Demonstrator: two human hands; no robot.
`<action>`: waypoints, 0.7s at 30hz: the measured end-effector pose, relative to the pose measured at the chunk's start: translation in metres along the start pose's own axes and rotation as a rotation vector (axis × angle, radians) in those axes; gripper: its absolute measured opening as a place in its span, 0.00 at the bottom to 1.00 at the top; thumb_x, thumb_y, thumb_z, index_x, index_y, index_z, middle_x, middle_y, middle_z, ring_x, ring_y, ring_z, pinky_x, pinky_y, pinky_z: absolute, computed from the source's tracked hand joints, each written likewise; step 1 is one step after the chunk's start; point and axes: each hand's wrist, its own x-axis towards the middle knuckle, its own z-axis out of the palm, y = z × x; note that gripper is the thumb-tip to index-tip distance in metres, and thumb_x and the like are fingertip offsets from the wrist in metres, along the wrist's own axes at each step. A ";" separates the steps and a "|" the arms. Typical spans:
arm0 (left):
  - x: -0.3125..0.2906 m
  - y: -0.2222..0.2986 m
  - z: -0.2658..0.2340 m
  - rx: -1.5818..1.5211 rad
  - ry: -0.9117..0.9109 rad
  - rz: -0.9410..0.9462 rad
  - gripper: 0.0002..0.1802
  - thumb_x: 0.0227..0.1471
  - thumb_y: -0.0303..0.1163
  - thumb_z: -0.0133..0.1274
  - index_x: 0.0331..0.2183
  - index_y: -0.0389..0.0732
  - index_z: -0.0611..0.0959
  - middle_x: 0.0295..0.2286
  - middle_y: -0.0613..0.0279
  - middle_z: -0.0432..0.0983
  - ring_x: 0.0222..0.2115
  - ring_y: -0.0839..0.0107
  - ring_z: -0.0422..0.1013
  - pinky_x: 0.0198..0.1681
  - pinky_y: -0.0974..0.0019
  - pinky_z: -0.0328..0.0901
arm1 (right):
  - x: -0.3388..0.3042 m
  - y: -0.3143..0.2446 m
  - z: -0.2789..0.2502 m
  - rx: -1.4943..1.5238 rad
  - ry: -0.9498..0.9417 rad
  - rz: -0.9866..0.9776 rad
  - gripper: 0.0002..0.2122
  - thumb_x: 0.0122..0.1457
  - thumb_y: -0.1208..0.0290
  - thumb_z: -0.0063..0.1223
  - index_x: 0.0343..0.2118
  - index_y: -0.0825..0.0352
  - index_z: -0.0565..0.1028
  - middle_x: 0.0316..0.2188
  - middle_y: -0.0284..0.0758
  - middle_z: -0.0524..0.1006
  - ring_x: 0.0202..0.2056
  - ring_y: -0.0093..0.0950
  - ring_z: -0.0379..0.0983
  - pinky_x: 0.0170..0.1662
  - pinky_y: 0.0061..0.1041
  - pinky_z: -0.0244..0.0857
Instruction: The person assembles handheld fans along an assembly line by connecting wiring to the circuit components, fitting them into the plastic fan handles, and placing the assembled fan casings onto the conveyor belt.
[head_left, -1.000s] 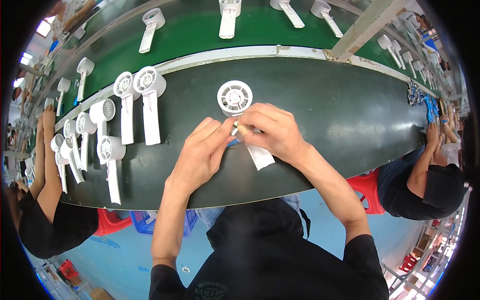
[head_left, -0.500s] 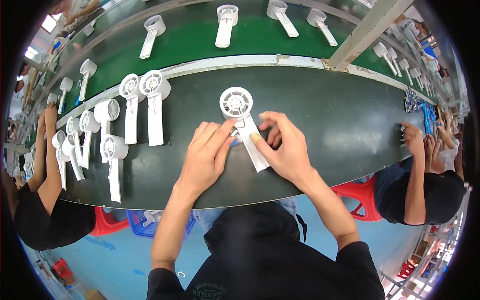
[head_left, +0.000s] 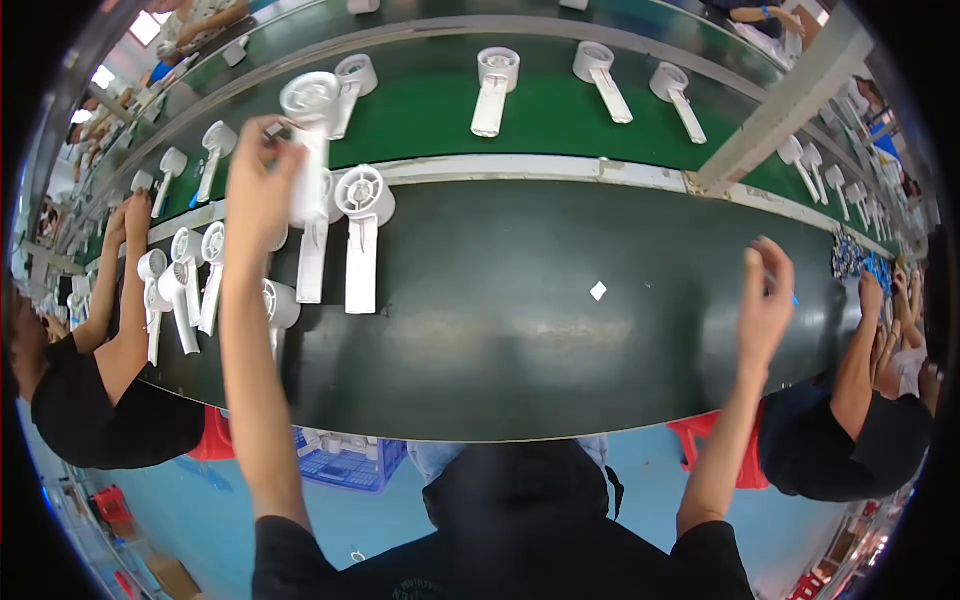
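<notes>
at the far left, a co-worker's forearms (head_left: 128,285) reach in beside a cluster of white fans (head_left: 186,245) on the tabletop (head_left: 470,270); one more fan head shows partly hidden by the person's left forearm. the left hand (head_left: 262,175) is up at the left far side, fingers bent inward, apparently gripping a blurred white handheld fan (head_left: 311,97), the piece being worked on; exactly how they meet it is lost in the blur. that fan is raised in front of two other fans (head_left: 361,260) lying near the far rail, so its setting down looks not yet done. a small dark bit shows at the fingertips, too blurred to name.

beyond the rail, more fans (head_left: 490,105) lie spaced along a green belt (head_left: 430,130). which of all these are finished cannot be told at this size; i judge this one unit to be near the end of its handling.

right of the middle, a small white chip (head_left: 598,291) lies flat. farther right, the right hand (head_left: 767,300) is loosely curled, thumb and forefinger apart; a blue speck (head_left: 796,299) shows at its right edge, whether held i cannot tell. at the far right are blue parts (head_left: 877,268).
</notes>
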 end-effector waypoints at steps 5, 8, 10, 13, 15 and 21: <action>0.123 -0.134 -0.043 0.017 -0.055 0.003 0.17 0.55 0.24 0.55 0.48 0.41 0.76 0.31 0.66 0.75 0.31 0.79 0.69 0.35 0.73 0.63 | 0.038 0.141 -0.064 -0.598 0.113 -0.062 0.22 0.64 0.57 0.54 0.55 0.68 0.72 0.53 0.46 0.72 0.54 0.44 0.68 0.58 0.38 0.59; 0.140 -0.199 -0.052 0.078 -0.027 0.002 0.18 0.53 0.22 0.56 0.47 0.42 0.76 0.31 0.67 0.74 0.32 0.77 0.68 0.37 0.72 0.63 | 0.026 0.137 -0.058 -0.360 -0.131 0.153 0.23 0.64 0.58 0.54 0.56 0.68 0.71 0.54 0.46 0.70 0.54 0.43 0.68 0.58 0.36 0.59; 0.143 -0.215 -0.046 0.048 -0.036 -0.028 0.19 0.51 0.21 0.57 0.47 0.42 0.77 0.32 0.64 0.75 0.32 0.75 0.69 0.38 0.72 0.64 | 0.010 0.112 -0.060 -0.480 -0.142 0.098 0.23 0.63 0.59 0.55 0.57 0.67 0.70 0.53 0.45 0.72 0.53 0.38 0.70 0.56 0.33 0.62; 0.145 -0.223 -0.048 0.136 -0.040 -0.040 0.23 0.50 0.25 0.57 0.50 0.43 0.76 0.39 0.58 0.76 0.38 0.65 0.72 0.45 0.64 0.65 | 0.000 0.110 -0.061 -0.313 -0.124 0.125 0.22 0.63 0.62 0.56 0.57 0.67 0.70 0.51 0.42 0.74 0.50 0.33 0.72 0.52 0.29 0.65; 0.147 -0.224 -0.054 0.736 0.248 0.019 0.29 0.49 0.32 0.58 0.54 0.46 0.73 0.47 0.50 0.74 0.45 0.51 0.72 0.50 0.49 0.64 | -0.006 0.094 -0.051 -0.245 -0.135 0.141 0.22 0.63 0.63 0.57 0.57 0.67 0.71 0.50 0.41 0.75 0.49 0.32 0.73 0.50 0.28 0.66; 0.147 -0.119 0.054 0.684 -0.032 0.173 0.40 0.50 0.51 0.60 0.58 0.42 0.68 0.49 0.39 0.73 0.50 0.39 0.68 0.53 0.41 0.62 | -0.026 0.054 -0.040 0.387 -0.379 0.216 0.18 0.66 0.74 0.40 0.58 0.68 0.70 0.53 0.37 0.72 0.53 0.28 0.69 0.57 0.29 0.64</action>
